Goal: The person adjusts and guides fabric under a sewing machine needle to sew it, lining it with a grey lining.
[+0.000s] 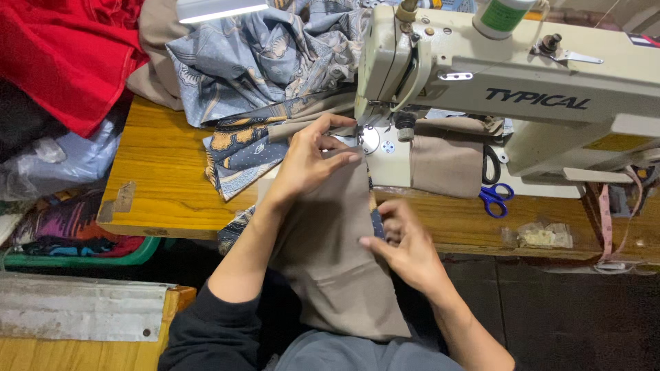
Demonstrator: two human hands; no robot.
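Observation:
A taupe fabric piece (337, 254) runs from my lap up to the needle area of a cream sewing machine (509, 89). My left hand (309, 161) lies flat on the cloth just before the presser foot, fingers pressing it down. My right hand (405, 244) pinches the cloth's right edge near the table's front edge, where a blue patterned layer shows beneath. More blue patterned fabric (254, 62) is piled behind and to the left of the needle.
Blue-handled scissors (493, 196) lie right of the machine bed on the wooden table (158, 172). Red cloth (65, 55) and a plastic bag (62, 161) sit far left. A small clear packet (543, 235) and a pink measuring tape (606, 220) are at right.

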